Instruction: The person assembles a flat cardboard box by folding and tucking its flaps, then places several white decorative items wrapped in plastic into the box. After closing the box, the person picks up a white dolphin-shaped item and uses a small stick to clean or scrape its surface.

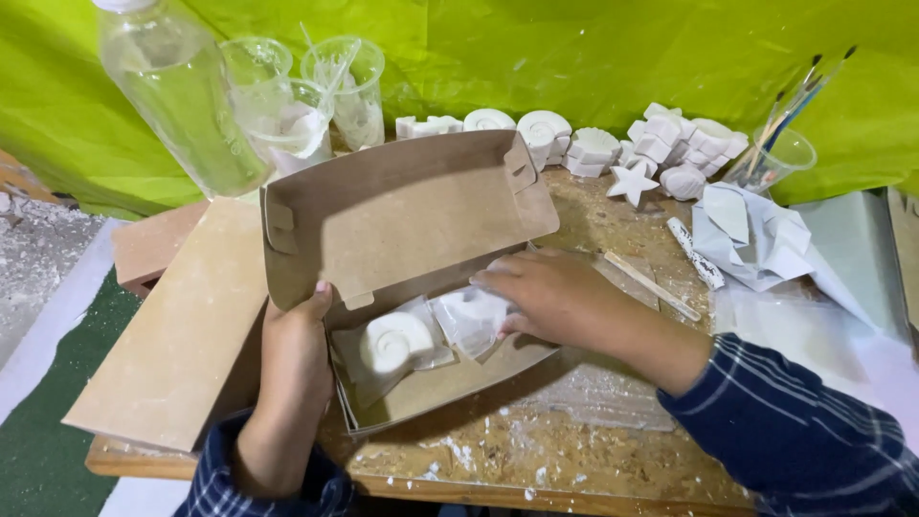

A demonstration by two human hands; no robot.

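At frame centre, the left hand (292, 349) grips the cardboard box (402, 215) wall; the right hand (546, 292), apart, presses a wrapped plaster shell (471, 316) inside. It looks brittle, slippery in plastic; best cradled underneath.

One cardboard box (402, 220); two wrapped plaster shells (394, 343) inside; three plastic cups (345, 77); one bottle (182, 96)

A craft workshop: white plaster casts (661, 144), paintbrushes in a cup (780, 153) and a plaster-spattered wooden table (536, 460).
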